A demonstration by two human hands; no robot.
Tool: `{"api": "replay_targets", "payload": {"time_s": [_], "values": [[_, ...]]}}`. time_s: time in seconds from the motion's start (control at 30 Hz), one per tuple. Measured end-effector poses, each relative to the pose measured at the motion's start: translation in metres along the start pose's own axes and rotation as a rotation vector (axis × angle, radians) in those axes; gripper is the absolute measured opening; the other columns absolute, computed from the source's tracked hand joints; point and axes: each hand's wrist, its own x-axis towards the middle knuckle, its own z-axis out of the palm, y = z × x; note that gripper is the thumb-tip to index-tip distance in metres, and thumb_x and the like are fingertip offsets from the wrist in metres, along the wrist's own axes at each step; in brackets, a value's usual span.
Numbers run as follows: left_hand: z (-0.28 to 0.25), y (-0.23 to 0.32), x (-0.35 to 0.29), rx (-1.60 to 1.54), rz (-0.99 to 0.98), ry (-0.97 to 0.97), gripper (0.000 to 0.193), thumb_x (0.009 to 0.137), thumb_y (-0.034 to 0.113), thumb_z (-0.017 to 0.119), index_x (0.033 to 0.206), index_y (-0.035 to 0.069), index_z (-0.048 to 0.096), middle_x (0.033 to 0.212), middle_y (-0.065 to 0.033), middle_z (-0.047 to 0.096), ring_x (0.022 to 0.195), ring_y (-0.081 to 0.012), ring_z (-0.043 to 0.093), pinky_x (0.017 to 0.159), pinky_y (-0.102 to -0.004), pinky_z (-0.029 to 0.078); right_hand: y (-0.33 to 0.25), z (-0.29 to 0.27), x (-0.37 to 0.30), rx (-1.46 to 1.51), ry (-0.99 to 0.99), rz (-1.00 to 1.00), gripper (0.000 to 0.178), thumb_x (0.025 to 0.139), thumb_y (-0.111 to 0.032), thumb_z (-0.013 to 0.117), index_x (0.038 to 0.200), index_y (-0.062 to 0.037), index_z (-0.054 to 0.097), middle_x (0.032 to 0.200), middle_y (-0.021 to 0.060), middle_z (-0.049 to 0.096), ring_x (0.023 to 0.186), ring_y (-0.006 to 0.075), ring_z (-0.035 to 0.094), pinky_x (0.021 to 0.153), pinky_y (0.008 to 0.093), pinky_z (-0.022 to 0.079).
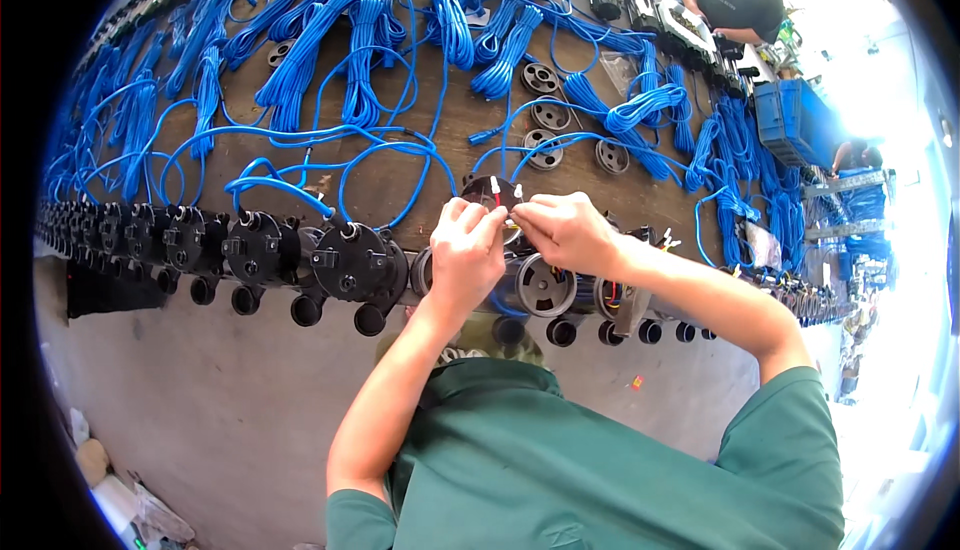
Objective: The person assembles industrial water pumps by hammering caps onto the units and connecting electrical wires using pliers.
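My left hand (466, 250) pinches thin wires at the edge of the bench, a bit of red showing at the fingertips. Close beside it, my right hand (568, 232) has thumb and fingers pressed together on the same small bundle. Small white connectors (494, 186) stick up just beyond the fingers. Behind them sits a black round cap (478, 190), partly covered by my left hand, with a blue cable running to it. Below my hands lies an open-ended motor housing (546, 286). My fingers hide exactly where the wires join.
Capped black units (356, 262) line the bench edge on the left. Bundled blue cables (310, 55) cover the brown bench (450, 155). Several grey metal discs (543, 150) lie ahead of my hands. A blue crate (792, 122) stands right; another person (738, 0) works at the far right.
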Motion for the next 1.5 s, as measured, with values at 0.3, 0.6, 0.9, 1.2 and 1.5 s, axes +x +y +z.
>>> {"api": "replay_targets", "payload": {"time_s": [0.3, 0.6, 0.9, 1.2, 1.5], "values": [[-0.002, -0.004, 0.003, 0.017, 0.055, -0.024, 0.024, 0.075, -0.010, 0.073, 0.097, 0.001, 0.076, 0.082, -0.0091, 0.068, 0.078, -0.0292, 0.063, 0.068, -0.0395, 0.054, -0.014, -0.012, -0.009, 1.546, 0.039, 1.320, 0.018, 0.105, -0.012, 0.061, 0.107, 0.0030, 0.070, 0.080, -0.0060, 0.064, 0.056, 0.0015, 0.057, 0.046, 0.0168, 0.042], [-0.009, -0.004, 0.018, -0.234, -0.136, -0.219, 0.013, 0.081, -0.007, 0.076, 0.093, -0.002, 0.077, 0.082, -0.0122, 0.070, 0.076, -0.0287, 0.065, 0.070, -0.0374, 0.053, 0.016, -0.016, -0.004, -0.245, -0.109, -0.213, 0.036, 0.081, -0.013, 0.073, 0.114, -0.0001, 0.067, 0.081, 0.0077, 0.060, 0.073, 0.0257, 0.066, 0.057, 0.0363, 0.055], [0.003, 0.000, 0.001, 0.083, 0.157, -0.059, 0.029, 0.072, -0.013, 0.072, 0.097, 0.001, 0.074, 0.082, -0.0091, 0.067, 0.076, -0.0302, 0.062, 0.068, -0.0399, 0.053, -0.008, -0.011, 0.010, 0.993, -0.086, 1.101, 0.015, 0.096, -0.012, 0.071, 0.095, 0.0019, 0.077, 0.071, 0.0034, 0.068, 0.055, 0.0063, 0.057, 0.049, 0.0258, 0.045], [0.001, 0.021, 0.003, -0.068, -0.161, -0.045, 0.016, 0.081, -0.010, 0.075, 0.095, -0.002, 0.077, 0.081, -0.0084, 0.070, 0.072, -0.0223, 0.065, 0.067, -0.0335, 0.054, 0.014, -0.033, -0.014, 1.220, 0.018, 1.242, 0.021, 0.097, -0.017, 0.076, 0.105, 0.0020, 0.076, 0.078, -0.0005, 0.069, 0.055, 0.0002, 0.052, 0.046, 0.0161, 0.038], [-0.009, 0.015, 0.014, -0.591, -0.808, 0.039, 0.028, 0.090, -0.005, 0.080, 0.097, 0.002, 0.054, 0.087, -0.0079, 0.074, 0.077, -0.0071, 0.066, 0.069, -0.0220, 0.052, -0.001, -0.016, 0.010, 0.980, 0.311, 0.677, 0.016, 0.100, -0.007, 0.070, 0.113, 0.0036, 0.072, 0.094, 0.0029, 0.073, 0.085, 0.0095, 0.070, 0.081, 0.0267, 0.061]]}}
